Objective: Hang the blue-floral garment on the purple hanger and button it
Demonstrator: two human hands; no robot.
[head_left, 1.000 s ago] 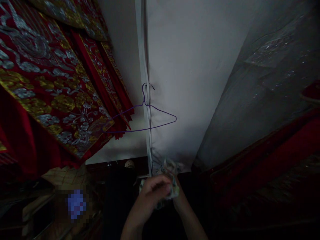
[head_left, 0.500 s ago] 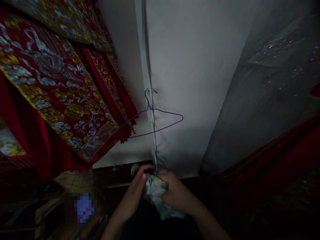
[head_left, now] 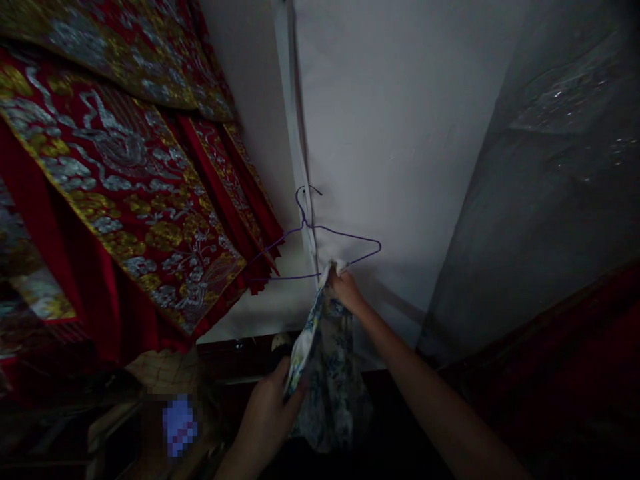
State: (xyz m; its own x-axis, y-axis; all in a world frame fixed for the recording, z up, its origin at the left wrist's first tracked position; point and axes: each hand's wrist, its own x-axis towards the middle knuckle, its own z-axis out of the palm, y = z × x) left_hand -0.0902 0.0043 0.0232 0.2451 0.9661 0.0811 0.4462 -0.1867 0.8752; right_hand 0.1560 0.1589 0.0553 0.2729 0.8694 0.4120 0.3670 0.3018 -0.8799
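Observation:
A piece of white cloth with a blue and yellow floral print, looking like a garment (head_left: 340,373), hangs between my hands. Its upper end is pinched in my right hand (head_left: 347,288), raised to the lower bar of a purple wire hanger (head_left: 345,233). Lower down and to the left, my left hand (head_left: 273,407) is closed on the garment's edge. The hanger hangs by its hook on a pale vertical strip (head_left: 295,113) against the wall. Whether the cloth touches the hanger bar I cannot tell.
Red cloths embroidered in gold and silver (head_left: 150,200) hang on the left, overlapping the hanger's left end. A white wall (head_left: 400,133) stands ahead, with a grey sheet-like surface (head_left: 540,180) to its right. Dark red fabric (head_left: 575,333) is at the lower right.
My right hand has lifted one end of the garment up to the hanger. The cloth, bunched before, is now spread out and hanging, while my left hand has moved slightly lower.

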